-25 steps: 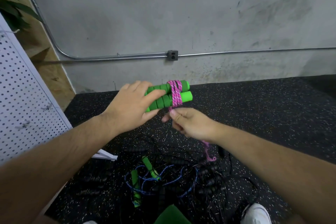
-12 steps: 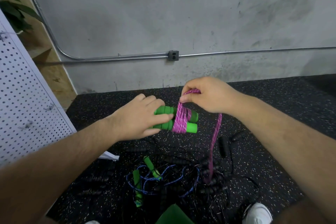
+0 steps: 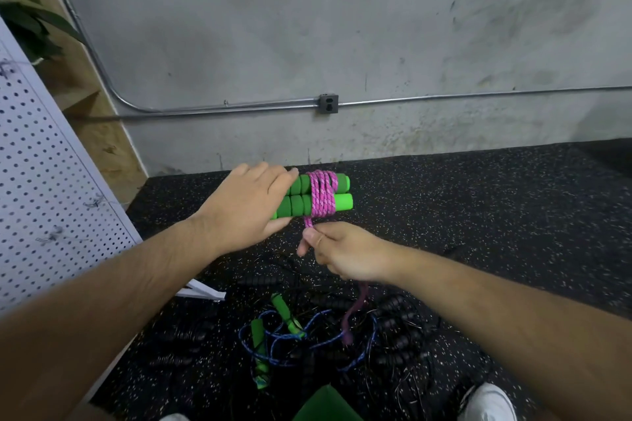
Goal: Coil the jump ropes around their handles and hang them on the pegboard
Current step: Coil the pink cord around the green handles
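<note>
Concrete wall behind, speckled floor below. Left hand holds the two green handles side by side in the air, grip closed round their near ends, leaving room for the pink rope to wind on. Right hand pinches the rope just under the coil, likely for tension. The loose tail hangs toward the floor pile. The pegboard stands at left, with open air between.

a gym or garage-style workout room: black speckled rubber floor, a bare, scuffed concrete wall with exposed metal conduit and an outlet box, a white pegboard at the left, jump ropes heaped on the floor, and a plant in the corner.
</note>
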The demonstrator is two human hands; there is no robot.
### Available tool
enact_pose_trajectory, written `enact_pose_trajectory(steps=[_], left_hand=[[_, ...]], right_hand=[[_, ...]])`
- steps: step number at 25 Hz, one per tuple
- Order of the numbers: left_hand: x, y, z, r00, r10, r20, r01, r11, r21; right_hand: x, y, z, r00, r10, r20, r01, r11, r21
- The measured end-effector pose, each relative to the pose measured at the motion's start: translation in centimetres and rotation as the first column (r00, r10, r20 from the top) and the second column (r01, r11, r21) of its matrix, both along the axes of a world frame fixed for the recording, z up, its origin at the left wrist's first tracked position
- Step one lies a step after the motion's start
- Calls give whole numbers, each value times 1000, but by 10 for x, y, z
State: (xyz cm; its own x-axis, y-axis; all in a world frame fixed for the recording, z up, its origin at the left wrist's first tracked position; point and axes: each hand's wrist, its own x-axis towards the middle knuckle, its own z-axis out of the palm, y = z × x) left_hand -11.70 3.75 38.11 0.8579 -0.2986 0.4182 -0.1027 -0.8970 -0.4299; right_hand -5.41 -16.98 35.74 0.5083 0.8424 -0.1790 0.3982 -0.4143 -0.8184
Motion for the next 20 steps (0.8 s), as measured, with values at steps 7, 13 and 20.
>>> enact_pose_trajectory(steps=[7, 13, 20], left_hand=[[2, 8, -8, 994, -43, -96, 50, 996, 76], [-19, -32, 2, 941, -337, -41, 322, 924, -208], [-10, -25, 21, 997, -26, 69, 45, 953, -299]], right_hand=[[-2, -17, 78, 874, 108, 474, -31, 985, -167], [53, -28, 79, 951, -76, 299, 41, 992, 121], [18, -1, 16, 992, -90, -90, 98, 991, 86]])
